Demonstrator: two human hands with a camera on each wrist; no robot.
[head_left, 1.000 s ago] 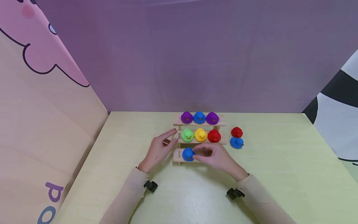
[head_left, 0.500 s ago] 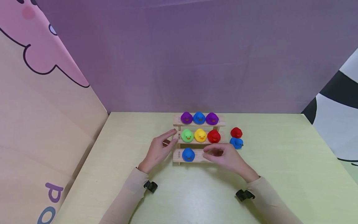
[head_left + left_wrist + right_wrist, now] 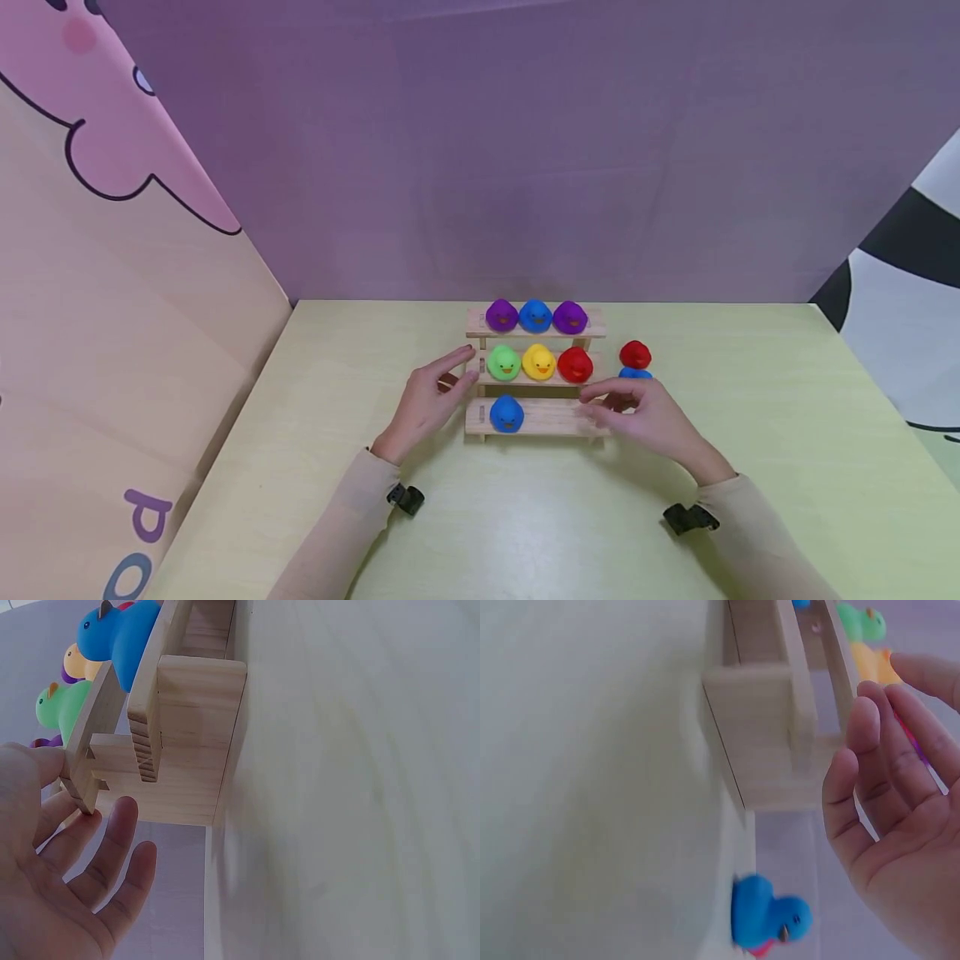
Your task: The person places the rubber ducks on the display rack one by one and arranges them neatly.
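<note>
A three-step wooden display rack (image 3: pixel 551 417) stands on the table, holding rubber ducks. My left hand (image 3: pixel 431 404) pinches the left end of its middle step between thumb and fingers; the left wrist view shows the fingertips at the plank's edge. A blue duck (image 3: pixel 507 414) sits at the left of the bottom step. Over that step's right end, my right hand (image 3: pixel 648 417) holds nothing, its fingers loosely bent. Green (image 3: pixel 504 363), yellow (image 3: pixel 538 362) and red ducks (image 3: pixel 575 365) line the middle step. The top step bears two purple ducks (image 3: pixel 502 316) around a blue one (image 3: pixel 536 317).
Right of the rack, a red duck (image 3: pixel 635 354) and another blue duck (image 3: pixel 761 911) rest on the table (image 3: pixel 337 367); my right hand partly covers that blue one in the head view. A purple curtain (image 3: pixel 480 167) hangs behind the table.
My right hand has drawn away from the blue duck on the bottom step and moved right, past the step's end. The left hand has stayed at the rack.
</note>
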